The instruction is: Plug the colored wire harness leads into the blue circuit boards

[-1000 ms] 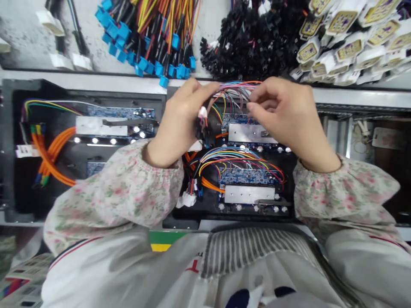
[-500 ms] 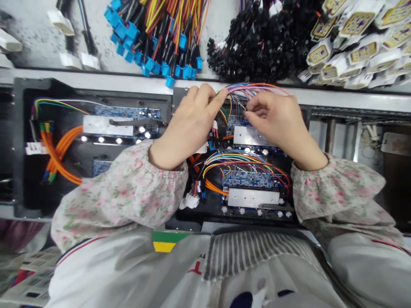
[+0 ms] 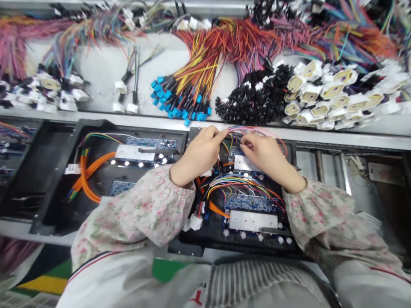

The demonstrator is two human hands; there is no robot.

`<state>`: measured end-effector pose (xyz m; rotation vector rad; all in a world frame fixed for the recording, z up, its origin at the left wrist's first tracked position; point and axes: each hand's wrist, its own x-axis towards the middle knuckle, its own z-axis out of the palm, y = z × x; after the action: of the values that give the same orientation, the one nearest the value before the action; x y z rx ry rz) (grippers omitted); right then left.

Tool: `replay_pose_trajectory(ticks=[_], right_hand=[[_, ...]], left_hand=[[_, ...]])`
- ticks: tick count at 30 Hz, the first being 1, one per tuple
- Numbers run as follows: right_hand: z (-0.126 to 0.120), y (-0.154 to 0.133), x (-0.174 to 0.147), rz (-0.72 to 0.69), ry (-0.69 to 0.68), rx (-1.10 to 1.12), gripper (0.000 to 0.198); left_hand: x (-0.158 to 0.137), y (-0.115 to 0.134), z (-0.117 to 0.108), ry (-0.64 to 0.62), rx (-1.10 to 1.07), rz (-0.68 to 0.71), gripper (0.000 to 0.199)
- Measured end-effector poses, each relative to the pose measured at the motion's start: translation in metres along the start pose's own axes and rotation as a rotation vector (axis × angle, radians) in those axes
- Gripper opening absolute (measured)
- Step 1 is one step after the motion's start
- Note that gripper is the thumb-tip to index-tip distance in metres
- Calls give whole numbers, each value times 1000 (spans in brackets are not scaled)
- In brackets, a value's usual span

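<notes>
My left hand is closed around a bundle of multicoloured wires, with thumb and index finger at the bundle's left end. The wires arch rightward behind my right hand. The fingertips of that hand are pinched together over the upper blue circuit board, among thin wires; what exactly they hold is too small to make out. Part of the board's silver plate is covered by my right hand. Below, a second circuit board carries its own arched wires. Both boards sit in a black case.
A neighbouring black case on the left holds boards and thick orange cables. Behind the cases, a shelf bears blue-ended harnesses, black connectors and white connectors. Metal rails lie to the right.
The camera view has tilted up and back, showing more of the shelf. Both hands stay at the upper board's wires, the right hand's fingertips still pinched.
</notes>
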<state>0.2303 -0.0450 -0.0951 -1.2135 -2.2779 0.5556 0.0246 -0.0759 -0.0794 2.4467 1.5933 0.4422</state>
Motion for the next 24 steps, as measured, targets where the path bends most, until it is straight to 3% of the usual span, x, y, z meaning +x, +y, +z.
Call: replay_pose_trajectory(ticks=[4, 6, 8, 10, 14, 16, 20, 24], right_hand=[[-34, -12, 13, -43, -22, -74, 22], [-62, -17, 38, -68, 4, -93, 16], [-82, -15, 73, -106, 118, -163, 13], [-87, -4, 112, -126, 175, -255, 20], [-74, 33, 175, -116, -61, -187, 18], [-74, 44, 189, -139, -51, -111, 15], [-101, 27, 176, -106, 193, 25, 22], [-132, -22, 125, -174, 235, -30, 37]], left_hand=[[2, -1, 0, 11, -114, -48, 41], [2, -2, 0, 20, -122, -55, 40], [1, -2, -1, 35, -126, -62, 42], [0, -3, -3, 54, -123, -66, 44], [1, -7, -7, 68, -100, -85, 34], [3, -8, -9, 63, -80, -100, 25], [6, -7, -11, 56, -32, -110, 22], [12, -13, -10, 61, 14, -103, 24]])
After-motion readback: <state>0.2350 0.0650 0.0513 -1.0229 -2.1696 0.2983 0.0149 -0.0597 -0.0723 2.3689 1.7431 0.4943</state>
